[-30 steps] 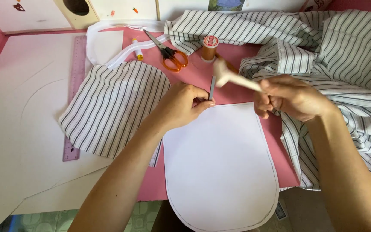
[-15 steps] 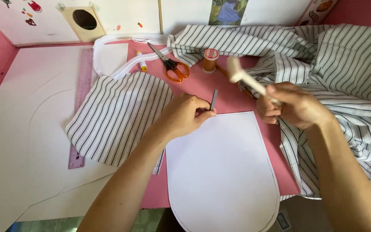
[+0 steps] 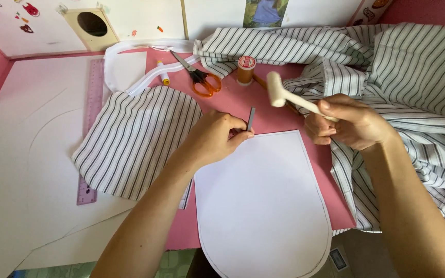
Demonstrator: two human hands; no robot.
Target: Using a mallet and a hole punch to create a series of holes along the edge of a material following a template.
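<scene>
At the middle of the pink worktop point(image 3: 279, 116), the left hand point(image 3: 215, 136) has its grip pinched on a thin dark metal punch point(image 3: 251, 118) standing upright at the top edge of a white rounded paper pattern point(image 3: 261, 201). The right hand point(image 3: 351, 123) has its grip clamped on a small white mallet point(image 3: 284, 98), raised just beside the punch.

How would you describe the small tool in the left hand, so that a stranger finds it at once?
Start from the big white rounded paper pattern lying on the pink table. At its top left edge, the left hand pinches a thin dark metal rod, standing upright on the table. Unlike the pale mallet raised in the right hand, it is slim, grey and straight.
</scene>
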